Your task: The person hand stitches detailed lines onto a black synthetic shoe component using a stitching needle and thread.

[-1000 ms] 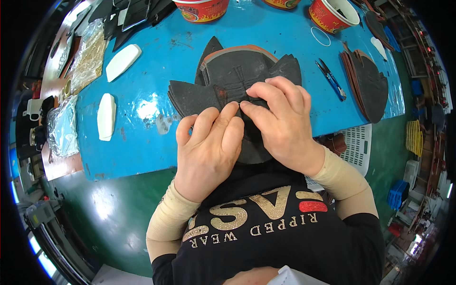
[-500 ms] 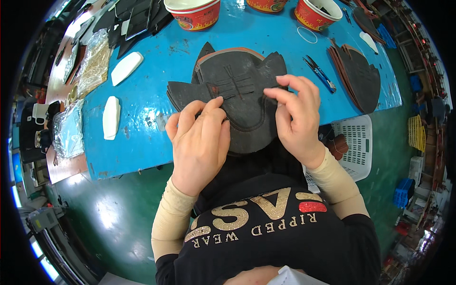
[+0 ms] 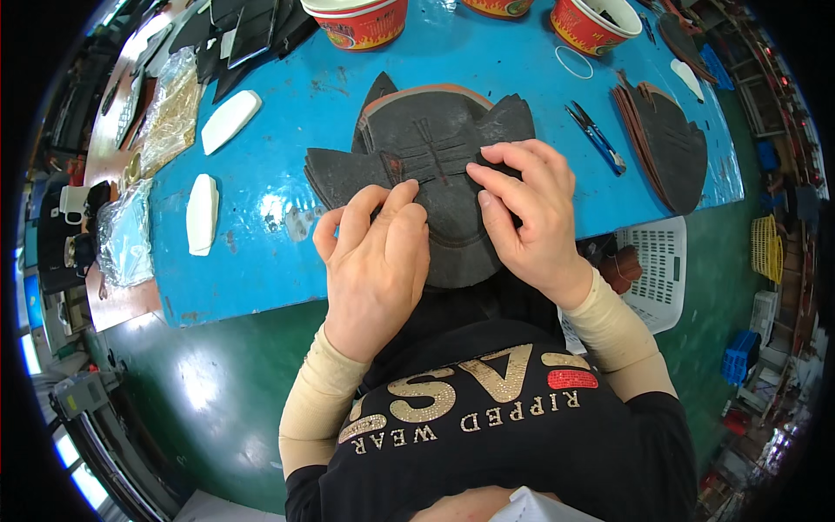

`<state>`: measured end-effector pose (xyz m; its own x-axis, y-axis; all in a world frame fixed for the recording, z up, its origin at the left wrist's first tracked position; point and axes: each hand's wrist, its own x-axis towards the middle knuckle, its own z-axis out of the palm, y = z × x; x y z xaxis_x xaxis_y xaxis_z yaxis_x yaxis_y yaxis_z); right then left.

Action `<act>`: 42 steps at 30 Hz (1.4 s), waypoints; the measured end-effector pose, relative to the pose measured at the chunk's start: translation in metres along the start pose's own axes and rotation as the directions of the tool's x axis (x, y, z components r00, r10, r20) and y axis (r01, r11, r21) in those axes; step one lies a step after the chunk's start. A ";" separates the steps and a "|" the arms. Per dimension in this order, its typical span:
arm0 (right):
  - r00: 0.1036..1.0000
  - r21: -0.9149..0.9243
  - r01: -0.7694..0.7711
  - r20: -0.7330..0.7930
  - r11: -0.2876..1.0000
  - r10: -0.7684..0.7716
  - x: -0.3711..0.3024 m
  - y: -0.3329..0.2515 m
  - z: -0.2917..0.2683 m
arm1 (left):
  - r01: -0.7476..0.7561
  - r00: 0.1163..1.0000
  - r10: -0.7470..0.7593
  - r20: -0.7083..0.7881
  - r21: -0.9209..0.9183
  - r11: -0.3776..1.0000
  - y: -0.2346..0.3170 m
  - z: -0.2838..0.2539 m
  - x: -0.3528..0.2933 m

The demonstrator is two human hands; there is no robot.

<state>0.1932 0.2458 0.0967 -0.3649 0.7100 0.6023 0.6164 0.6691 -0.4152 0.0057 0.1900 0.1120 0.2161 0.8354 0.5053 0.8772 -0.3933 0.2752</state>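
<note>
A stack of dark leather shoe-upper pieces (image 3: 457, 239) lies at the table's near edge in front of me. Thin dark strips (image 3: 426, 143) cross the middle of the top piece. My left hand (image 3: 378, 257) rests over the stack's left part, its fingers bent and pressed together beside the end of one strip; what they pinch is hidden. On the other side, my right hand (image 3: 535, 217) touches the top piece near the strips with its index fingertip. Its thumb stands apart below, with nothing visible between.
Blue-handled thread snips (image 3: 596, 137) and another stack of leather pieces (image 3: 670, 152) lie to the right. Red paper tubs (image 3: 357, 24) stand at the back. Two white oblong pieces (image 3: 202, 216) sit at left. A white plastic basket (image 3: 657, 270) stands below the table's right edge.
My right hand has moved slightly left, its index fingertip closer to the strips. My left hand has shifted a little to the right. The stack stays nearly in place.
</note>
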 end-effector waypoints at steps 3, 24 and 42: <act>1.000 0.023 0.001 -0.010 1.000 -0.001 -0.003 0.002 0.003 | -0.008 1.000 0.008 0.017 -0.001 1.000 0.001 -0.001 0.002; 0.994 -0.035 -0.097 0.054 0.995 0.099 0.018 -0.007 -0.016 | -0.014 0.999 0.015 0.032 -0.031 0.999 -0.002 0.004 0.000; 0.905 -0.059 0.320 0.315 0.946 -0.287 0.049 -0.008 0.007 | 0.017 0.998 -0.022 -0.055 -0.075 0.997 -0.001 0.009 -0.007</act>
<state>0.1653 0.2769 0.1252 -0.7267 0.5196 0.4494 0.5070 0.8470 -0.1596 0.0070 0.1883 0.1005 0.1733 0.8214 0.5434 0.8462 -0.4065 0.3446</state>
